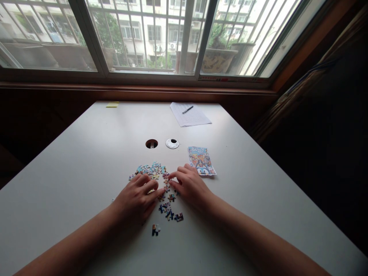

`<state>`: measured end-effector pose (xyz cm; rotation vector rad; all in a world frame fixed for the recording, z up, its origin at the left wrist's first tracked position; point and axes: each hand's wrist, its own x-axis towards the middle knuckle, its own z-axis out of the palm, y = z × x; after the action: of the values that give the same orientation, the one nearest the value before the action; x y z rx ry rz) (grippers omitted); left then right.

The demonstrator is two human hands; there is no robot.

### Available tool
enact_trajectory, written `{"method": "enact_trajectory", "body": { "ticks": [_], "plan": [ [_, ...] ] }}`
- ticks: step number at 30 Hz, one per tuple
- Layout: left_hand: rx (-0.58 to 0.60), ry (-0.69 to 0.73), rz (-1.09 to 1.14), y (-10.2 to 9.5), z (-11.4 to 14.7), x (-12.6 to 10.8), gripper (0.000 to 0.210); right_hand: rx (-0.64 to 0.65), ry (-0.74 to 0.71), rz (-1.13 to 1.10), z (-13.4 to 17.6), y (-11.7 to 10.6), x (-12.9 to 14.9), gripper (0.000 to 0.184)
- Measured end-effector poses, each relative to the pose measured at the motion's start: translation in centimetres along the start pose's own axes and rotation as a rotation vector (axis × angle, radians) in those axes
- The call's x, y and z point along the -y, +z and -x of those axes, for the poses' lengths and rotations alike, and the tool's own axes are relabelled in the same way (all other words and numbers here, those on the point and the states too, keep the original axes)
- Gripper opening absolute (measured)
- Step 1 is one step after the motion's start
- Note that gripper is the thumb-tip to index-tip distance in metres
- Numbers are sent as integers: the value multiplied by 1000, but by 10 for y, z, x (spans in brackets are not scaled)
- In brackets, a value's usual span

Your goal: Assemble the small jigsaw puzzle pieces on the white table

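My left hand [140,193] rests low over the table, its index finger stretched to the edge of a narrow cluster of joined puzzle pieces [166,183]. Its other fingers are bent, and the thumb is mostly hidden beneath. From the other side, my right hand [188,182] has thumb and index fingertips close together at a puzzle piece of that cluster. Beyond the left hand lies a pile of loose puzzle pieces [153,168], partly covered by it. Nearer me are several more pieces [169,212], and a single stray piece [155,230] lies closest.
A picture sheet [201,159] lies just beyond my right hand. Farther back are a round cable hole [151,144], its silver cover [172,143], and paper sheets [188,117] with a pen [188,109]. Yellow notes [112,104] lie at the white table's [71,161] far edge, below a barred window.
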<state>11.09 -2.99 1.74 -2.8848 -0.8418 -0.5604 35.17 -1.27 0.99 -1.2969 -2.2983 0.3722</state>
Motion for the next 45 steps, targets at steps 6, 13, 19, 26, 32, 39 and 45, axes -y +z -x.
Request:
{"method": "enact_trajectory", "body": {
  "ticks": [6, 13, 19, 26, 32, 39, 45],
  "plan": [
    [-12, 13, 29, 0, 1, 0, 35, 2, -16, 19, 1, -3, -3, 8],
    [-19, 54, 15, 0, -1, 1, 35, -13, -79, 74, 0, 1, -7, 7],
    [12, 49, 9, 1, -1, 0, 42, -15, -164, 224, 0, 0, -5, 11],
    [17, 52, 19, 0, -2, 0, 40, -9, -200, 281, -2, -5, -3, 13],
    [23, 45, 18, 1, 0, 1, 40, -21, -206, 252, -1, -3, -6, 12],
    [31, 48, -6, 0, 0, 0, 43, -14, -214, 222, 1, -3, -7, 13],
    [31, 48, -25, -1, -2, -2, 43, -6, -199, 186, 2, -4, -8, 12]
  ]
}}
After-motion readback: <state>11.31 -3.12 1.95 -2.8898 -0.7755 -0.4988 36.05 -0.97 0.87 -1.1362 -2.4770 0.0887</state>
